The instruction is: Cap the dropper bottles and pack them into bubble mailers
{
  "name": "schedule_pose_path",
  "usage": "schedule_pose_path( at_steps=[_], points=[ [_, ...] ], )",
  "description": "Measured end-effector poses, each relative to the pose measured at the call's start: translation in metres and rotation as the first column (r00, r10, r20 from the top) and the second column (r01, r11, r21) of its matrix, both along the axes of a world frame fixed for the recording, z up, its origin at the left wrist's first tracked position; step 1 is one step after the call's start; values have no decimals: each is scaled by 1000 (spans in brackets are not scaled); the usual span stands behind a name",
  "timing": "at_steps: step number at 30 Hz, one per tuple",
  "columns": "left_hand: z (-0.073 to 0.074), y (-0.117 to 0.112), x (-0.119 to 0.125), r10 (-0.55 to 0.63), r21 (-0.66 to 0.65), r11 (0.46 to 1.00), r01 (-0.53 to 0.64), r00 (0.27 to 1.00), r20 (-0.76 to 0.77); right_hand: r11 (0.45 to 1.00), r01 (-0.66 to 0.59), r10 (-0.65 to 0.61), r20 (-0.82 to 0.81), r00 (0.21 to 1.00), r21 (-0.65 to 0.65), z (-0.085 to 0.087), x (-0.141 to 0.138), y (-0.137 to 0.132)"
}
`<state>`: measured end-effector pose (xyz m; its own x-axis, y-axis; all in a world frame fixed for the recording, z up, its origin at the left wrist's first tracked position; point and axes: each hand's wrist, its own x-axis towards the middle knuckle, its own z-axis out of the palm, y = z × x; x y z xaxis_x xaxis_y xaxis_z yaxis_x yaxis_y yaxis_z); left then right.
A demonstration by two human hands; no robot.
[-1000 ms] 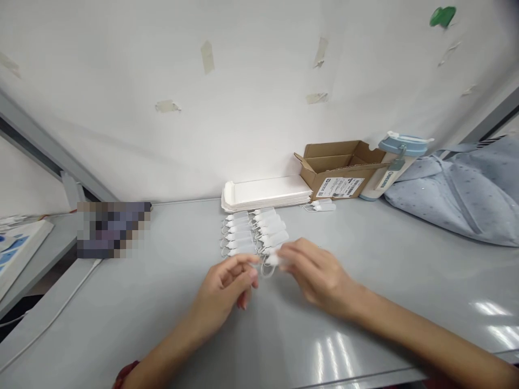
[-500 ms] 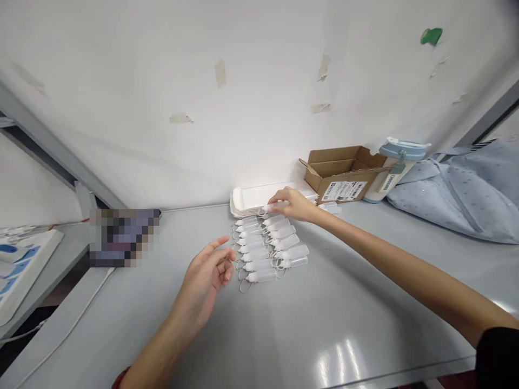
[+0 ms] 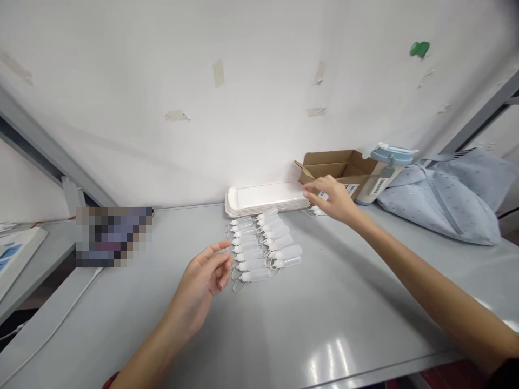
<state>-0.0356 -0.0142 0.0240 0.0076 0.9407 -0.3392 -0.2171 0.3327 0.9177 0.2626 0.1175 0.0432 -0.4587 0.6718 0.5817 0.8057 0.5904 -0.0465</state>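
Note:
Small translucent dropper bottles (image 3: 257, 276) with white tips and thin loops lie on their sides in two columns on the grey table. Just left of the nearer bottles is my left hand (image 3: 203, 281), its fingers loosely bent and apart, with nothing seen in them. My right hand (image 3: 334, 201) hovers over the right end of a stack of flat white cartons (image 3: 270, 195), in front of the cardboard box. Its thumb and fingers are apart, and I see nothing held. Under that hand, another bottle (image 3: 317, 210) is partly hidden.
An open cardboard box (image 3: 324, 162) stands against the wall, with a blue-lidded tumbler (image 3: 381, 173) beside it. A pale blue cloth bag (image 3: 441, 200) lies at the right. On the left are a blurred-out object (image 3: 115, 235) and a white cable (image 3: 60, 324).
My right hand has let go of a bottle at the far end of the right column and moved right, toward the cardboard box. My left hand stays beside the bottles.

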Motion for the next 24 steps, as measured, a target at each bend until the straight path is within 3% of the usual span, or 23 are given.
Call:
schedule_pose_path(
  at_steps=[3, 5, 15, 24],
  points=[
    [-2, 1, 2, 1, -18, 1000, -2, 999, -34, 1000, 2, -3, 117, 993, 6, -29, 17, -11],
    [-3, 2, 4, 5, -24, 1000, -6, 998, -55, 1000, 6, -7, 166, 986, 4, -38, 22, -18],
    [-4, 1, 4, -9, -21, 1000, 7, 993, -116, 970, 219, -181, 286, 941, -105, -57, 53, -11],
    [-4, 0, 6, -33, -2, 999, 33, 988, -152, 954, 191, -141, 218, 966, -231, -57, 42, -17]
  ],
)
